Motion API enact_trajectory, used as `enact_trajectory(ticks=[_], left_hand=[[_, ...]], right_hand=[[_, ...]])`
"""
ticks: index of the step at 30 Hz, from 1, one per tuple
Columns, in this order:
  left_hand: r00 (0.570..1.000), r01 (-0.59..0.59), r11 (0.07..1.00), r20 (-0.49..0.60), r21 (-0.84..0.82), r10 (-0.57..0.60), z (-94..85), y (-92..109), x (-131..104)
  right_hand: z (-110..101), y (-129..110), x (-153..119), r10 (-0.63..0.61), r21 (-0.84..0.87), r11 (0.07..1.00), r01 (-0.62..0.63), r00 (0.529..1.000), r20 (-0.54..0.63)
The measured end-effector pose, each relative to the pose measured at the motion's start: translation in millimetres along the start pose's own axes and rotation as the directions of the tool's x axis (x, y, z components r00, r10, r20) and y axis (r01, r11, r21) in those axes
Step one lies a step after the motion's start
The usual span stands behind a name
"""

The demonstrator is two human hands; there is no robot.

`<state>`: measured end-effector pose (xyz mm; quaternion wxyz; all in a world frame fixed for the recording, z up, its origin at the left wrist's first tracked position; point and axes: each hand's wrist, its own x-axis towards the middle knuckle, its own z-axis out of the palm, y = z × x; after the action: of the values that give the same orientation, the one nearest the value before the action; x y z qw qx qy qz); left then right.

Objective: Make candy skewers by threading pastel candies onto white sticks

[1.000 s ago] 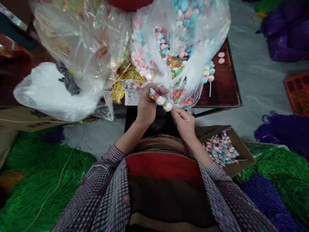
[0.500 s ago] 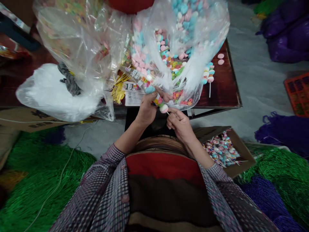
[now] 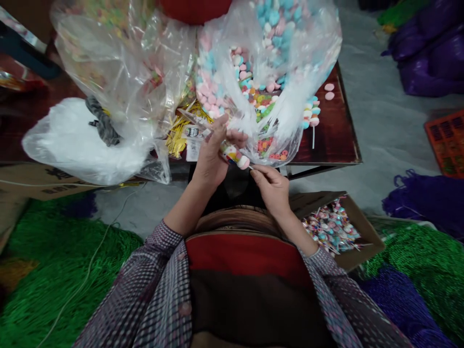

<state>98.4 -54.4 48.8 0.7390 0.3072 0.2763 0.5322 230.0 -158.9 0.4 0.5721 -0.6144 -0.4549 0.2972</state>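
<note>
A candy skewer point(image 3: 242, 162), with a pink and white marshmallow at its lower end and colourful sweets above, lies slanted between my hands. My right hand point(image 3: 272, 188) pinches its thin white stick. My left hand point(image 3: 210, 157) curls around the upper end, thumb raised and fingers partly hiding the sweets. Clear film seems to show around the sweets there, but its outline is blurred. Just beyond my left hand are a small printed label point(image 3: 192, 132) and gold twist ties point(image 3: 176, 141). Another marshmallow skewer point(image 3: 311, 113) lies at the table's right side.
Large clear bags of marshmallows point(image 3: 279, 29) and gummy rings point(image 3: 270, 145) cover the table point(image 3: 344, 140). A bag of white sticks or film point(image 3: 72, 150) sits left. Below right stands a carton point(image 3: 369, 237) of wrapped skewers. Green strands point(image 3: 65, 261) are heaped on the floor.
My left hand has shifted left and turned, its fingers now more raised. The blue marshmallow by its thumb is no longer visible. My right hand still pinches the stick.
</note>
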Motion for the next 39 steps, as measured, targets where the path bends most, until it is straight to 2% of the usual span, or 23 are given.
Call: enact_trajectory(ticks=[2, 4, 6, 8, 9, 11, 12, 13, 14, 15, 18, 20, 25, 28, 30, 32, 35, 37, 39], left_hand=[[0.997, -0.017, 1.0, -0.074, 0.007, 0.018, 1.4, 2.5, 7.3], [0.995, -0.029, 1.0, -0.096, 0.01, 0.03, 2.9, 1.9, 11.0], [0.997, -0.033, 0.999, -0.072, 0.014, 0.034, 5.6, -0.4, 9.4], [1.0, -0.017, 1.0, -0.02, 0.026, 0.017, 9.2, -2.8, 4.1], [1.0, -0.006, 0.999, 0.009, 0.033, 0.006, 10.8, -3.6, 1.0], [0.999, 0.012, 0.999, 0.052, 0.039, -0.014, 12.6, -3.6, -3.7], [0.998, 0.02, 0.999, 0.064, 0.041, -0.022, 12.6, -2.9, -4.9], [0.997, 0.025, 0.999, 0.07, 0.044, -0.028, 12.1, -2.0, -5.3], [0.997, 0.027, 0.999, 0.07, 0.046, -0.03, 11.4, -1.1, -5.2], [0.997, 0.027, 0.999, 0.072, 0.047, -0.03, 10.6, -0.5, -4.9], [0.996, 0.023, 0.998, 0.085, 0.063, -0.028, 8.8, -2.1, -4.3], [0.995, 0.039, 0.995, 0.09, 0.09, -0.047, 7.8, -6.0, -5.1], [0.987, 0.085, 0.993, 0.126, 0.083, -0.095, 0.3, -13.3, -7.6], [0.987, 0.097, 0.995, 0.125, 0.037, -0.101, -4.6, -9.2, -5.9], [0.993, 0.091, 0.996, 0.075, -0.009, -0.09, -5.8, -3.0, -3.3], [0.996, 0.086, 0.994, -0.016, -0.063, -0.088, -5.3, 3.3, -0.1], [0.981, 0.1, 0.987, -0.155, -0.124, -0.119, -2.2, 5.8, 3.3], [0.975, 0.116, 0.984, -0.174, -0.135, -0.139, 0.5, 1.4, 3.0], [0.981, 0.136, 0.984, -0.127, -0.112, -0.15, 2.9, -5.4, 0.0]], right_hand=[[-2.8, -1.7, 0.5, -0.068, -0.081, 0.994, 0.07, 0.998, 0.016], [-5.5, -3.6, -0.7, -0.089, -0.138, 0.986, 0.09, 0.996, 0.016], [-6.6, -6.3, -3.1, -0.054, -0.14, 0.989, 0.057, 0.998, 0.027], [-5.4, -9.7, -5.4, 0.066, -0.055, 0.997, -0.06, 0.992, 0.11], [-4.2, -11.4, -6.0, 0.146, 0.011, 0.988, -0.151, 0.97, 0.193], [-1.7, -13.7, -5.7, 0.28, 0.137, 0.925, -0.355, 0.878, 0.388], [-0.6, -14.2, -5.0, 0.315, 0.181, 0.882, -0.436, 0.829, 0.463], [0.1, -14.2, -4.2, 0.327, 0.212, 0.851, -0.481, 0.8, 0.503], [0.6, -14.0, -3.3, 0.324, 0.233, 0.842, -0.486, 0.802, 0.502], [0.9, -13.6, -2.6, 0.312, 0.242, 0.855, -0.458, 0.828, 0.465], [1.0, -13.3, -2.4, 0.241, 0.182, 0.941, -0.285, 0.944, 0.227], [0.7, -13.8, -3.5, 0.199, 0.128, 0.968, -0.214, 0.973, 0.121], [-0.4, -12.1, -6.3, 0.169, 0.14, 0.97, -0.201, 0.962, 0.212], [-1.6, -8.4, -5.4, 0.156, 0.149, 0.972, -0.182, 0.974, 0.166], [-2.7, -5.6, -3.4, 0.089, 0.087, 0.992, -0.095, 0.993, 0.075], [-3.5, -2.6, -1.1, -0.044, -0.034, 0.998, 0.045, 0.999, 0.012], [-3.1, 1.8, 1.0, -0.202, -0.2, 0.96, 0.197, 0.979, -0.002], [-1.7, 2.9, 0.8, -0.159, -0.218, 0.963, 0.157, 0.987, 0.009], [0.3, 1.4, 0.1, 0.031, -0.084, 0.996, -0.025, 0.997, 0.068]])
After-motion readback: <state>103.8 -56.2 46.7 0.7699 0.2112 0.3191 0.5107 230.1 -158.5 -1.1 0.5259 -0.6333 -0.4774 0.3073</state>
